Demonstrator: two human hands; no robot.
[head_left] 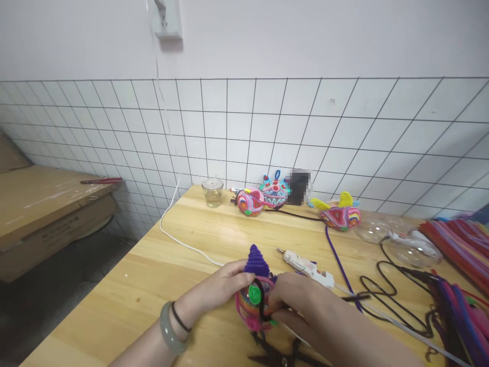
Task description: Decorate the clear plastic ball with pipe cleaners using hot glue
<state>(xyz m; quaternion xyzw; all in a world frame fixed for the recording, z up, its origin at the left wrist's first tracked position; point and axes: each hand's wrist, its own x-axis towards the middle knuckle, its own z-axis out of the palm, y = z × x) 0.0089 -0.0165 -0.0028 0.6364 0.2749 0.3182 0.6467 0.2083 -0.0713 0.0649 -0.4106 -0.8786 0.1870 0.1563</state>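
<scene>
A round pipe-cleaner craft ball (pixel 248 312) sits low in the middle of the view, banded in pink and orange with a green coil on its front. On its top stands a pointed purple pipe-cleaner piece (pixel 254 261). My left hand (pixel 234 279) grips the ball from the left, thumb near the base of the purple piece. A black pipe cleaner (pixel 262 295) curves over the ball's front, and my right hand (pixel 293 296) pinches it against the right side. That hand's fingertips are partly hidden. Black-handled scissors (pixel 280 357) lie just below the ball.
A glue gun (pixel 305 267) lies behind my right hand. Further back are a lidded glass cup (pixel 213 192), finished craft balls (pixel 250 202) and clear plastic balls (pixel 376 229). Bundles of pipe cleaners (pixel 454 250) and a tangled black cord (pixel 397 295) occupy the right. The table's left edge slopes past a cardboard box (pixel 49 204).
</scene>
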